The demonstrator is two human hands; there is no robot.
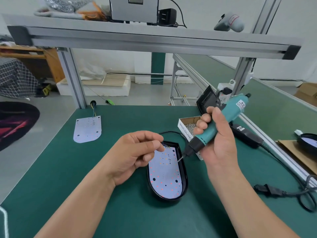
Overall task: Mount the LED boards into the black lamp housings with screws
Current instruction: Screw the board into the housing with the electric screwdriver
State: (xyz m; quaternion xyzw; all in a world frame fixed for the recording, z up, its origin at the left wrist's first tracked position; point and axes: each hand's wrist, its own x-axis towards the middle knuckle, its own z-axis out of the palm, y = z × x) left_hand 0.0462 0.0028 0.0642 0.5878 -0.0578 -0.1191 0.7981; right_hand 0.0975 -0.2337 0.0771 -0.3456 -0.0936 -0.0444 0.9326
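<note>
- On the desk (pixel 82 165), centre: black lamp housing (pixel 185 183) lies open side up; LED board (pixel 164 177) sits inside it, wire end away from the person
- right hand (pixel 216 140) grips the electric screwdriver (pixel 223 117) round the barrel; tool tilted, bit down at the board's right edge near the upper end; touching or just above, can't tell
- left hand (pixel 135 153) hovers over the board's top end; fingers curled, thumb and forefinger pinched together; too small to tell whether a screw sits between them
- step, as I read it: screwing this board down; can't make out any seated screw heads; holes near the rounded end look empty
- next move needs: screw on the hole; bit square to the board, not slanted; housing steadied so it doesn't skid
- screw box (pixel 187 124) just behind the driver, within reach; spare LED board (pixel 87 129) lies bare at far left, well apart; probably next in line
</note>
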